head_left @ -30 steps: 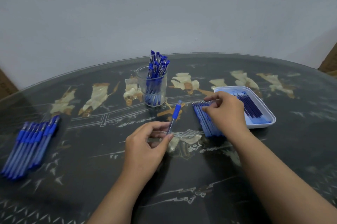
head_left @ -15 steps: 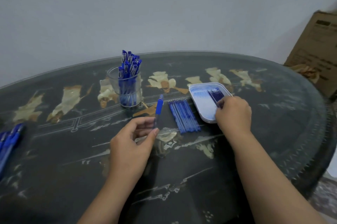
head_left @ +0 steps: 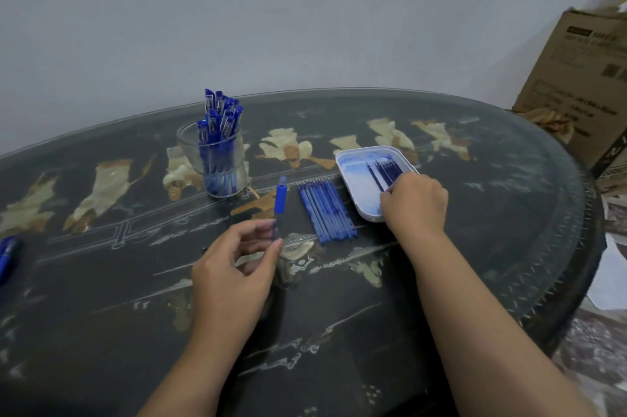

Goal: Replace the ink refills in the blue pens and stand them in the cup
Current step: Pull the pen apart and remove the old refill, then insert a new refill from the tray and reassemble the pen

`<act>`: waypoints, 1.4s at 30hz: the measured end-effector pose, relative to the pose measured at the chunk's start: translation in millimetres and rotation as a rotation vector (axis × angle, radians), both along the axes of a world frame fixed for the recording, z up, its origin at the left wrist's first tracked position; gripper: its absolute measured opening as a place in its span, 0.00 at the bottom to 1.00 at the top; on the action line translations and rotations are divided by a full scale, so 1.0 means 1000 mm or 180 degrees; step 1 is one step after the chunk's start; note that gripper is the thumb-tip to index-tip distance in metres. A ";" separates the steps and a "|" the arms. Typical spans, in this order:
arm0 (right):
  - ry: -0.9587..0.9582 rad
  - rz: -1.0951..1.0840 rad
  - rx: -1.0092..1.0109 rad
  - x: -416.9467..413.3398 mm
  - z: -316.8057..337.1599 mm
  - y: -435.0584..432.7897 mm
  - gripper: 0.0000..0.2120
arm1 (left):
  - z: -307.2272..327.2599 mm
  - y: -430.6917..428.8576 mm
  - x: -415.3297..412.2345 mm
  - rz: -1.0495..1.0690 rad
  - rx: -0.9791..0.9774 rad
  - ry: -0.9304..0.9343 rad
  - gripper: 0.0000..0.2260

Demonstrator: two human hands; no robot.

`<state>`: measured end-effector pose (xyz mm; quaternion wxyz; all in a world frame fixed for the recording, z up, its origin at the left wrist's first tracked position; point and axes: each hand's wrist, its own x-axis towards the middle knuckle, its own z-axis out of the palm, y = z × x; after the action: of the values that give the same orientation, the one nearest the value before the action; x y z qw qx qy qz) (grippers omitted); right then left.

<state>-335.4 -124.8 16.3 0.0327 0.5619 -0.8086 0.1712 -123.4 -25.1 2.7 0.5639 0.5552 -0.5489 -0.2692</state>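
Observation:
My left hand [head_left: 234, 267] pinches a blue pen barrel [head_left: 279, 203] between thumb and fingers, its blue grip end pointing away from me. My right hand [head_left: 414, 201] reaches into the white tray [head_left: 353, 158], fingers curled over the dark blue refills [head_left: 386, 169] lying there; whether it holds one is hidden. A row of lighter blue refills [head_left: 325, 209] lies on the table between my hands. The glass cup [head_left: 217, 158] behind my left hand holds several capped blue pens [head_left: 220, 111] standing upright.
The round dark table with a glass top [head_left: 509, 213] has its edge close on the right. A cardboard box [head_left: 583, 77] stands beyond it. More blue pens [head_left: 6, 253] show at the far left edge. A small dark piece [head_left: 204, 249] lies near my left hand.
My right hand moved from the row of lighter refills into the white tray. The view swung to the right, so the pens on the left are almost out of frame. My left hand kept the barrel.

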 end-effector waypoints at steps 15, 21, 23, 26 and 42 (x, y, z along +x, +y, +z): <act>-0.6272 0.1391 -0.0562 0.054 0.053 0.035 0.10 | -0.001 -0.001 0.001 -0.0120 0.0070 0.0038 0.12; -0.6713 0.1480 -0.0350 0.067 0.053 0.039 0.08 | -0.003 -0.002 0.002 -0.0177 0.0008 -0.0047 0.12; -0.6685 0.1461 -0.0318 0.067 0.053 0.040 0.08 | -0.003 -0.002 0.002 -0.0195 -0.0026 -0.0113 0.13; -0.6641 0.1485 -0.0274 0.068 0.053 0.041 0.08 | -0.003 -0.002 0.002 -0.0199 -0.0059 -0.0143 0.13; -0.6435 0.1759 -0.0403 0.067 0.051 0.040 0.07 | -0.004 -0.002 0.003 -0.0136 -0.0038 -0.0200 0.13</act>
<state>-268.3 -84.8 67.0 -0.6687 0.3197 -0.2926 0.6042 -120.2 -27.0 -1.6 0.5438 0.5482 -0.5797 -0.2603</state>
